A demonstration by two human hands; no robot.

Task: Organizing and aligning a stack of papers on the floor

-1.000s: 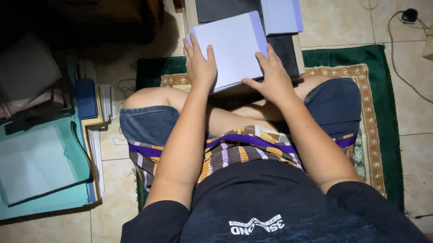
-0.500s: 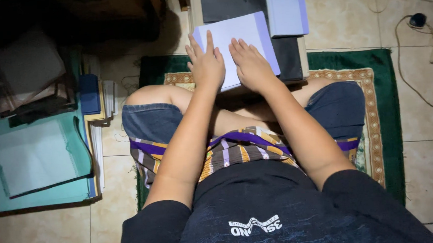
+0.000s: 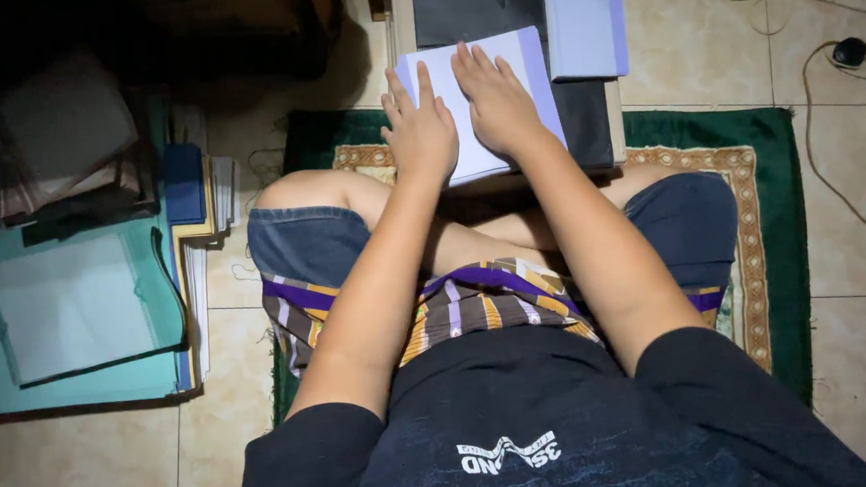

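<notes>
1. Both hands lie flat, palms down, on a pale lilac paper stack [image 3: 533, 77] that sits on a low dark table [image 3: 585, 114] in front of the crossed legs; the left hand [image 3: 422, 134] covers its near left corner, and the right hand [image 3: 495, 104] rests just beside it on the middle. Neither grips anything: the fingers are stretched out and pressing.
2. Much of the stack is hidden beneath the palms, and the table's far end is cut off by the top edge. Whether the stack is loose sheets or a bound booklet cannot be told.
3. A green rug [image 3: 782, 212] with a patterned border lies under the legs, mostly covered by them. On the left, teal folders [image 3: 77, 315] and paper piles fade into shadow, hard to make out.
4. Compared with a second ago, the right hand has come off the stack's right edge and onto its face, close beside the left; the stack now lies squarer to the table.
5. A second lilac pad [image 3: 585, 24] sits just beyond the stack, touching its far right corner.
6. Forearms run straight forward, wrists nearly level, thumbs tucked inward.
</notes>
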